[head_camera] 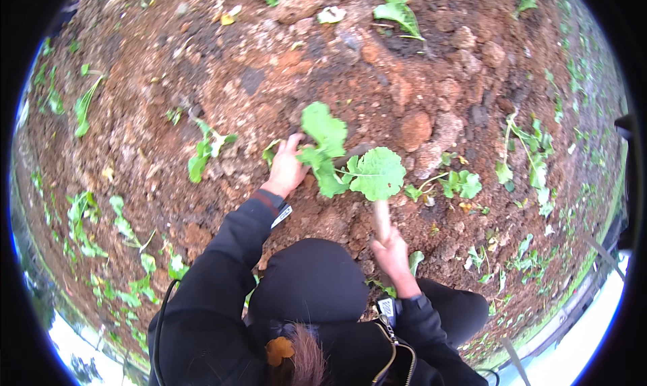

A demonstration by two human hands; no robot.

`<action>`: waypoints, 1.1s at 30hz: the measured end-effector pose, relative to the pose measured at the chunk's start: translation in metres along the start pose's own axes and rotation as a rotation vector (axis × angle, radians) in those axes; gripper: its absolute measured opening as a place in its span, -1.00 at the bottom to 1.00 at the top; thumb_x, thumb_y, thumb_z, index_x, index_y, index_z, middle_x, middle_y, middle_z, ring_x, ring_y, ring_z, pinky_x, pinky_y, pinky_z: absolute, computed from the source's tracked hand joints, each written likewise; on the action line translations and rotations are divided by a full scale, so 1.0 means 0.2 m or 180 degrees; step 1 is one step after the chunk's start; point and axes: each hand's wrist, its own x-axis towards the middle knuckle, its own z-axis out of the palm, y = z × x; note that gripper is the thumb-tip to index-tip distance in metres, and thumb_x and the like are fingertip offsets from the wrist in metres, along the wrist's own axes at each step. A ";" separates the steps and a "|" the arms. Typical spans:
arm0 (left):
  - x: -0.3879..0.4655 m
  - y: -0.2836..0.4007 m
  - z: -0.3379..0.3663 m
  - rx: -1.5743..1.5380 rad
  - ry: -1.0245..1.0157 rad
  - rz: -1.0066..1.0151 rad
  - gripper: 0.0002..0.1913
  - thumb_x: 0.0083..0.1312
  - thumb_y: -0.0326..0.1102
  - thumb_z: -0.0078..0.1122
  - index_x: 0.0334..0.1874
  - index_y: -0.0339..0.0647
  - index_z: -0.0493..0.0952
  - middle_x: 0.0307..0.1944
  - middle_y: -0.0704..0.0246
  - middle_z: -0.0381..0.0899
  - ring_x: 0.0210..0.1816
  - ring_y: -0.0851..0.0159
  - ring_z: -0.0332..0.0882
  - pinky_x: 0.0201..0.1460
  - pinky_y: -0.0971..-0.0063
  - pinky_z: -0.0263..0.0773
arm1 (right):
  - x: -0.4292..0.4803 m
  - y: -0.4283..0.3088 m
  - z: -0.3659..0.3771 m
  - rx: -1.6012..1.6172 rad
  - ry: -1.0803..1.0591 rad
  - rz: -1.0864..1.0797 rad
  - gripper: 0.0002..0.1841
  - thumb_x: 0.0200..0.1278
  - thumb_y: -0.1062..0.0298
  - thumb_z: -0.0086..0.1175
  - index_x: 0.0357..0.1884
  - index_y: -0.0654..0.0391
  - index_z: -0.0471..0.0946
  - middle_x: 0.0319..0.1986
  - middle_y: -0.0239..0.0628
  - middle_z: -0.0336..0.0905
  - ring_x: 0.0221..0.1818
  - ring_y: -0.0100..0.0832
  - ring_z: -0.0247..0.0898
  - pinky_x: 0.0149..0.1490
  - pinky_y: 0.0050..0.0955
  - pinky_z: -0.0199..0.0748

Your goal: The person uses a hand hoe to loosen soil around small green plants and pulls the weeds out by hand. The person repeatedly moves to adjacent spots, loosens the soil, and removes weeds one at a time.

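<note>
Before me is a leafy green seedling [326, 148] with broad, wavy leaves, standing over reddish-brown soil. My left hand [288, 166] is at the left side of its leaves, fingers partly hidden behind them; whether it grips the plant cannot be told. The fingers of my right hand [390, 254] are closed around a light wooden handle [382, 219]. The handle's upper end passes under a large round leaf [379, 174]. A greyish tool head seems to show behind the leaves, mostly hidden, so its kind is unclear.
More seedlings lie or stand around, one at the left [202, 153], one at the right [460, 184], one at the top [397, 12]. Clods and stones [416, 130] stud the uneven soil. My dark-clothed knee [308, 280] is close below the hands. Grass edges the plot at the lower right.
</note>
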 end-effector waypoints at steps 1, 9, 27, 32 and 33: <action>0.01 -0.01 0.02 0.0056 0.0063 -0.0094 -0.71 -0.01 -0.43 0.25 -0.18 -0.10 0.56 -0.01 0.27 0.39 -0.14 0.01 0.41 -0.10 0.23 0.43 | 0.04 -0.03 0.02 -0.0117 0.0034 -0.0275 -0.60 -0.01 0.21 0.21 -0.23 0.29 0.38 -0.46 0.09 0.56 -0.36 0.02 0.56 -0.23 -0.18 0.52; 0.01 -0.15 0.17 -0.0482 0.0185 -0.0118 -0.76 0.10 -0.52 0.13 -0.15 -0.23 0.51 -0.23 0.26 0.58 -0.17 0.15 0.55 -0.10 0.38 0.43 | 0.05 -0.12 0.07 -0.0455 -0.0166 0.0097 -0.57 0.05 0.20 0.17 -0.21 0.29 0.28 -0.48 0.15 0.54 -0.35 0.11 0.52 -0.23 -0.06 0.51; 0.12 -0.22 0.12 -0.0027 -0.0826 0.0104 -0.74 0.12 -0.37 0.11 -0.12 -0.21 0.52 -0.19 0.11 0.56 -0.12 -0.02 0.51 -0.09 0.22 0.43 | -0.27 -0.65 -1.77 -0.1700 0.0771 -0.0336 -0.74 0.09 0.44 0.07 -0.15 0.23 0.41 -0.41 -0.18 0.56 -0.40 -0.33 0.52 -0.29 -0.38 0.54; 0.23 -0.21 -0.03 -0.0398 -0.2157 -0.0463 -0.67 0.10 -0.28 0.18 -0.08 -0.21 0.51 -0.17 0.10 0.58 -0.07 -0.04 0.50 -0.02 0.25 0.41 | -0.41 -0.39 -2.20 -0.1761 0.2199 -0.0134 -0.76 0.05 0.43 0.12 -0.20 0.20 0.42 -0.52 -0.29 0.45 -0.53 -0.48 0.38 -0.43 -0.49 0.36; 0.29 -0.19 -0.12 0.0257 -0.2231 0.0204 -0.63 0.09 -0.24 0.21 -0.05 -0.20 0.51 -0.13 0.09 0.57 -0.03 -0.04 0.49 0.00 0.26 0.40 | -0.40 -0.30 -2.23 -0.1597 0.2540 -0.0143 -0.77 0.06 0.43 0.11 -0.21 0.19 0.42 -0.54 -0.33 0.43 -0.58 -0.51 0.34 -0.47 -0.50 0.33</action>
